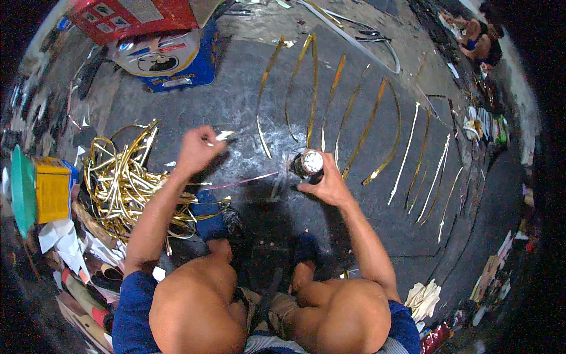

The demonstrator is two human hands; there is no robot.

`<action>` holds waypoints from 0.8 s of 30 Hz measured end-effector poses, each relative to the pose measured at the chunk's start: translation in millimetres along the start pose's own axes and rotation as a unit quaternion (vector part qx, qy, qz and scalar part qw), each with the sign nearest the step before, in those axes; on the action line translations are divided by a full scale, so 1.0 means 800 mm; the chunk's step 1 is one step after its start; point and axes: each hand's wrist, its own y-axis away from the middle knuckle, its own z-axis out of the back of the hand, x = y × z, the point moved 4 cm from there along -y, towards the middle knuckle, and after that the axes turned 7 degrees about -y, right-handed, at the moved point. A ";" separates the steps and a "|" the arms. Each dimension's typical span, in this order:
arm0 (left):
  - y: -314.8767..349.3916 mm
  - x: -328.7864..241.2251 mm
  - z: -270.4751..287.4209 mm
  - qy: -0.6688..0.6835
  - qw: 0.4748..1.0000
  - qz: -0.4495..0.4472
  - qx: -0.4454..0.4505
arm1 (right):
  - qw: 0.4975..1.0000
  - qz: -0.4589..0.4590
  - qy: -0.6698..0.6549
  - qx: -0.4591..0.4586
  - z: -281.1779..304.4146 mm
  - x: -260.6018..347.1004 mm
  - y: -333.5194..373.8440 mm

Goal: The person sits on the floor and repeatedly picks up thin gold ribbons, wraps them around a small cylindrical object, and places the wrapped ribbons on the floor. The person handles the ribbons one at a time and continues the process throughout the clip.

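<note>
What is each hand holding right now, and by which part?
The right hand grips a small dark tin around its side, pale lid up. The left hand pinches a small white object by one end; what it is cannot be told.

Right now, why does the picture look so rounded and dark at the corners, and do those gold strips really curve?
Head view: the fisheye lens bends straight edges toward the rim and blacks out the corners, so the laid-out gold strips look more bowed than I can confirm. Glare glints off the tangled strip pile. The person's shadow darkens the floor below the right hand. The left hand is slightly soft.
</note>
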 end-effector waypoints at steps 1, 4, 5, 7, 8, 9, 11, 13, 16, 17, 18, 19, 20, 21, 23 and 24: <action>0.010 -0.022 -0.021 0.096 0.992 0.057 0.050 | 0.999 -0.019 -0.009 -0.042 -0.013 -0.003 0.000; 0.029 -0.059 -0.081 0.288 0.947 0.102 0.101 | 0.987 -0.037 -0.051 -0.148 -0.021 -0.015 0.000; 0.035 -0.057 -0.099 0.334 0.929 0.107 0.114 | 0.981 -0.038 -0.068 -0.180 -0.022 -0.017 -0.001; 0.040 -0.065 -0.125 0.385 0.903 0.140 0.126 | 0.945 -0.095 -0.183 -0.254 -0.009 -0.030 0.002; 0.040 -0.070 -0.135 0.401 0.892 0.154 0.138 | 0.924 -0.100 -0.228 -0.290 0.001 -0.031 0.001; 0.040 -0.075 -0.143 0.413 0.884 0.161 0.145 | 0.898 -0.087 -0.300 -0.309 0.008 -0.030 0.004; 0.040 -0.082 -0.156 0.434 0.869 0.178 0.159 | 0.884 -0.068 -0.336 -0.317 0.009 -0.020 0.006; 0.044 -0.081 -0.159 0.445 0.858 0.174 0.191 | 0.882 -0.047 -0.366 -0.293 0.002 0.016 0.005; 0.052 -0.095 -0.166 0.539 0.773 0.215 0.257 | 0.876 -0.048 -0.376 -0.298 -0.019 0.035 0.007; 0.059 -0.098 -0.165 0.578 0.730 0.238 0.278 | 0.894 -0.045 -0.323 -0.308 -0.017 0.036 0.011; 0.064 -0.099 -0.163 0.585 0.720 0.244 0.281 | 0.908 -0.064 -0.282 -0.304 -0.013 0.033 0.013; 0.069 -0.100 -0.162 0.593 0.711 0.249 0.283 | 0.919 -0.083 -0.241 -0.299 -0.002 0.027 0.014; 0.071 -0.102 -0.157 0.601 0.701 0.253 0.288 | 0.929 -0.101 -0.198 -0.296 0.012 0.022 0.017; 0.070 -0.109 -0.155 0.571 0.720 0.222 0.326 | 0.948 -0.149 -0.077 -0.272 0.022 -0.004 0.025; 0.043 -0.117 -0.143 0.327 0.902 0.062 0.275 | 0.932 -0.148 -0.095 -0.318 0.034 -0.037 0.041; 0.031 -0.121 -0.135 0.186 0.954 -0.019 0.232 | 0.926 -0.169 -0.102 -0.322 0.041 -0.040 0.047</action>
